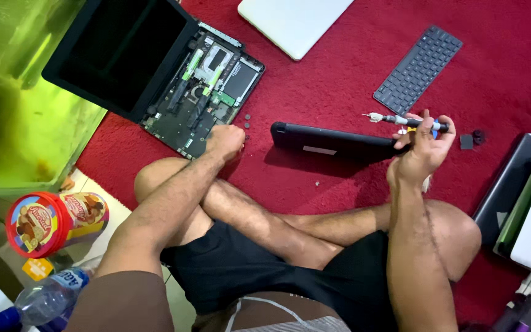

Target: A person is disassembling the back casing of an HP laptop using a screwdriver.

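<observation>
An opened laptop (207, 92) lies on the red carpet with its bottom cover off and its circuit boards showing. My left hand (225, 141) rests in a closed fist at the laptop's near corner, next to a few small dark screws (247, 121). Whether it holds anything is hidden. My right hand (424, 147) is raised and grips a slim screwdriver (401, 120) with its tip pointing left. A long black battery-like bar (333, 142) lies on the carpet between my hands, just under the right hand.
A detached keyboard (418, 69) and a white closed laptop (293, 23) lie further back. Two small black parts (472, 139) sit right of my hand. Stacked laptops (523, 203) are at the right edge. A green tank (19, 92), a round tin (53, 221) and a bottle (47, 295) are left.
</observation>
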